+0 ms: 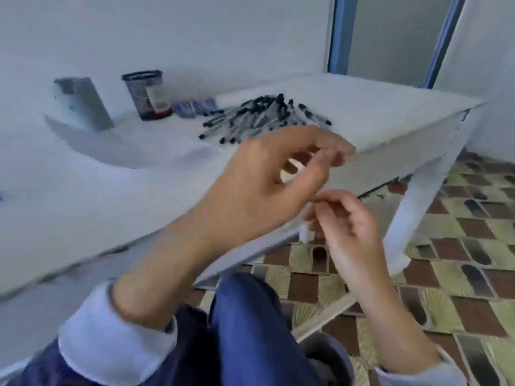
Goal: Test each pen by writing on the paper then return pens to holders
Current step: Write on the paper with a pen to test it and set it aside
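White table point(376, 107): black-capped pens point(264, 118) piled; mesh holder point(146, 94), grey box point(83, 104) behind; blue pens point(195, 107) beside mesh holder.

We see a home room: white tabletop point(348, 107) against a plain wall, patterned tile floor point(459, 274) beneath it, blue-framed door point(390, 34) behind.

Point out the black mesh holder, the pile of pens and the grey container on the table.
black mesh holder point(140, 96): head view, middle of its mesh wall.
pile of pens point(259, 118): head view, centre of the heap.
grey container point(89, 107): head view, its front face.
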A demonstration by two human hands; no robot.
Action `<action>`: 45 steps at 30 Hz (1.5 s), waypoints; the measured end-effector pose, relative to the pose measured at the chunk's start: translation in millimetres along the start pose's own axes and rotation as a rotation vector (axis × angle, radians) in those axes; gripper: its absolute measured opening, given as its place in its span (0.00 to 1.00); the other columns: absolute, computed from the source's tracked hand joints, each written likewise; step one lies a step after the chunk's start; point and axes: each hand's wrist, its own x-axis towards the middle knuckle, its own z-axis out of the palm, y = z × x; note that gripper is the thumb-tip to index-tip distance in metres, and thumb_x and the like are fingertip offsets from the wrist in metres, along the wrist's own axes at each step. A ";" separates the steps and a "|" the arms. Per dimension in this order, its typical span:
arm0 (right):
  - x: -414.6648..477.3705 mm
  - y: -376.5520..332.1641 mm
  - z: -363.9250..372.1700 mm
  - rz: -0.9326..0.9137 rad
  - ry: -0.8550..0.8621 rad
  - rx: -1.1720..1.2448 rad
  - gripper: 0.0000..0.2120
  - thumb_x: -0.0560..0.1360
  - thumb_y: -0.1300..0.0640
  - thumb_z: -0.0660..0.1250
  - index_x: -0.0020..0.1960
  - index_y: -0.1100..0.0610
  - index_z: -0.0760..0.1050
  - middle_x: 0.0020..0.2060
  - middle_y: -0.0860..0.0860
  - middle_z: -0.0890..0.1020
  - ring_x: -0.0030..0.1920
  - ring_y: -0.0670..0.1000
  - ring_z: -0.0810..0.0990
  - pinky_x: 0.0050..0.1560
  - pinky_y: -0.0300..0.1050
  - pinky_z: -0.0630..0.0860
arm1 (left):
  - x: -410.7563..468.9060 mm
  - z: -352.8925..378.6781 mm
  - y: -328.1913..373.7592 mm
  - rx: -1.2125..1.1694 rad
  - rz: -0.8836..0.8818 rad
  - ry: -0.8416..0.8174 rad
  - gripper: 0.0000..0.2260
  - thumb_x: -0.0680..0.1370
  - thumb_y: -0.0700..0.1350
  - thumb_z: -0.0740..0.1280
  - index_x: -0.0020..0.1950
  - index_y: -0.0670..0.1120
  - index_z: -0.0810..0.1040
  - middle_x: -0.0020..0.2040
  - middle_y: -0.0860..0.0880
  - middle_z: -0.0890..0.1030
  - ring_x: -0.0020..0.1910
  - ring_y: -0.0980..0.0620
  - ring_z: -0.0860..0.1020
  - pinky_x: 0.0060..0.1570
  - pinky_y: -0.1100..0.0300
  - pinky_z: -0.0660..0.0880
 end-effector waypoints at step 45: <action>211.2 -68.8 245.0 0.659 -0.717 0.684 0.05 0.80 0.49 0.61 0.54 0.44 0.75 0.37 0.50 0.80 0.35 0.50 0.80 0.37 0.42 0.78 | -63.8 -241.2 -216.9 0.590 -0.647 -0.269 0.17 0.81 0.55 0.60 0.69 0.57 0.74 0.72 0.57 0.69 0.70 0.56 0.67 0.72 0.54 0.62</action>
